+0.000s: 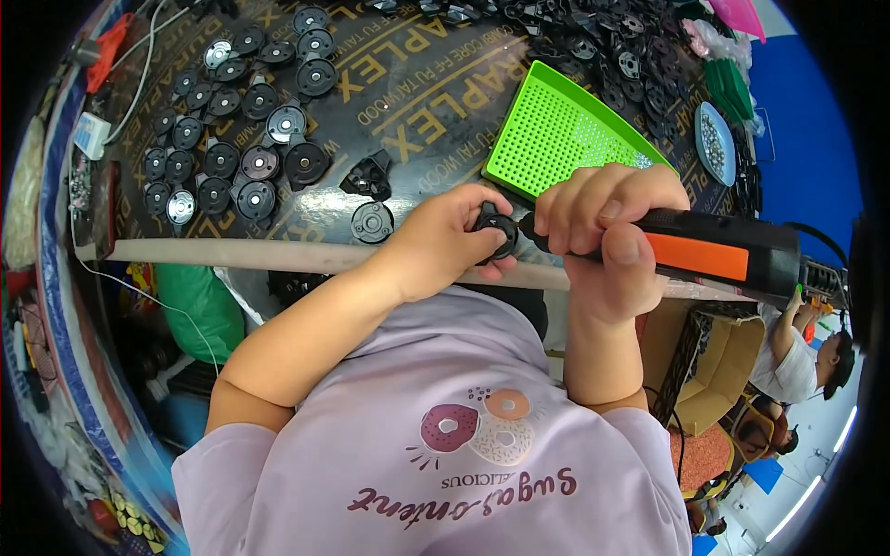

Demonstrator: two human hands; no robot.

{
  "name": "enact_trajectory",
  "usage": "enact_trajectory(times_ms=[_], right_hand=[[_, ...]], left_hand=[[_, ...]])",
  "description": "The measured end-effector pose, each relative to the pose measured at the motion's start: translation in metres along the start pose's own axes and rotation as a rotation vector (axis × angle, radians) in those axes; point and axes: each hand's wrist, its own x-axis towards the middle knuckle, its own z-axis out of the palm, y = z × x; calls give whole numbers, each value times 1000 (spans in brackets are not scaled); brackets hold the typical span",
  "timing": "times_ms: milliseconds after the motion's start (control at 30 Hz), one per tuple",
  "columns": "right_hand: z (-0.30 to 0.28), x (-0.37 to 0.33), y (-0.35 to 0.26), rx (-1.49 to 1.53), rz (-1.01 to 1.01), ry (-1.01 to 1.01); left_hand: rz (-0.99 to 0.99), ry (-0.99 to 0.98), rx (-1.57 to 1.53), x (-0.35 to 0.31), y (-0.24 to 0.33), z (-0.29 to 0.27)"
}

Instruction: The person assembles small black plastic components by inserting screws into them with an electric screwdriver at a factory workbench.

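Observation:
My left hand [443, 232] is closed on a small round black plastic part [498, 232], thumb on its near side. In my right fist is a black electric screwdriver [709, 252] with an orange panel; my right hand [607, 218] wraps its front end. The tool lies roughly level, its nose pointing left at the black part. Whether the tip touches it cannot be made out. Just left of my left hand, a grey-faced round part [372, 221] and an angular black piece [368, 176] rest on the table [417, 171].
Several round black parts with metal centres [259, 199] spread across the table's left. A bright green perforated basket [538, 139] sits beyond my right hand. Behind it lies a heap of black pieces [630, 69]. A blue dish [727, 125] holds small metal bits. Other people are at the far right.

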Motion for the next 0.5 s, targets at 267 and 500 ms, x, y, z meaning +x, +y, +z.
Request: enact_trajectory(times_ms=[267,500], right_hand=[[0,-1,6,-65,-13,-56],[0,-9,8,-37,0,-29]], left_hand=[[69,20,19,1,-6,1],[84,36,46,3,-7,2]])
